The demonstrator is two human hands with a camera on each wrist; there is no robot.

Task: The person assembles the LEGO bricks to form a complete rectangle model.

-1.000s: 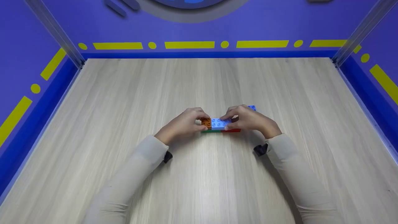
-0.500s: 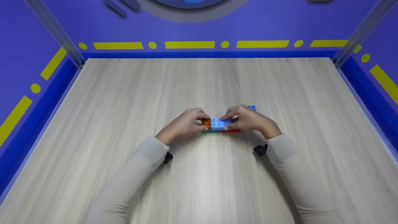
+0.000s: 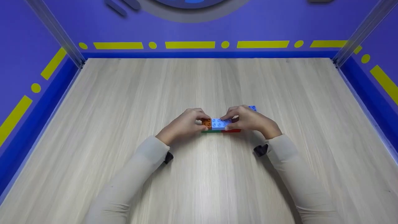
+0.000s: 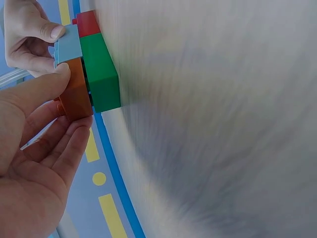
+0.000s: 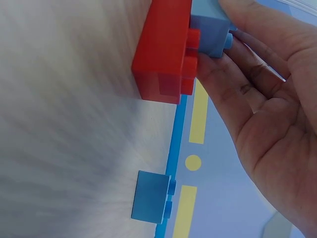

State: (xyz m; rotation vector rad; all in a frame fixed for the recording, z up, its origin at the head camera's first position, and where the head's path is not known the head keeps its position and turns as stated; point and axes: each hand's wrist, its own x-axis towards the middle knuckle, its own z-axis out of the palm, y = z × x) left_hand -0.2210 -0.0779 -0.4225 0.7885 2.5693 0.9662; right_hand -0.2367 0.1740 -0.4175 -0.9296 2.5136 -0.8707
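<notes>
My left hand (image 3: 186, 122) pinches an orange toy building brick (image 4: 77, 94) between thumb and fingers. Directly beside that brick is a light blue one (image 3: 218, 124), its right end pinched by my right hand (image 3: 248, 119). These two form an upper row over a green brick (image 4: 103, 74) and a red brick (image 5: 157, 52), which stand end to end on the table. In the left wrist view a narrow gap with studs shows between orange and green. Bare studs of the red brick stick out past the light blue one in the right wrist view.
A separate small blue brick (image 5: 150, 197) stands on the wooden table (image 3: 199, 180), just behind my right hand in the head view. Blue-purple panels (image 3: 192, 32) with yellow markings wall off the back and both sides.
</notes>
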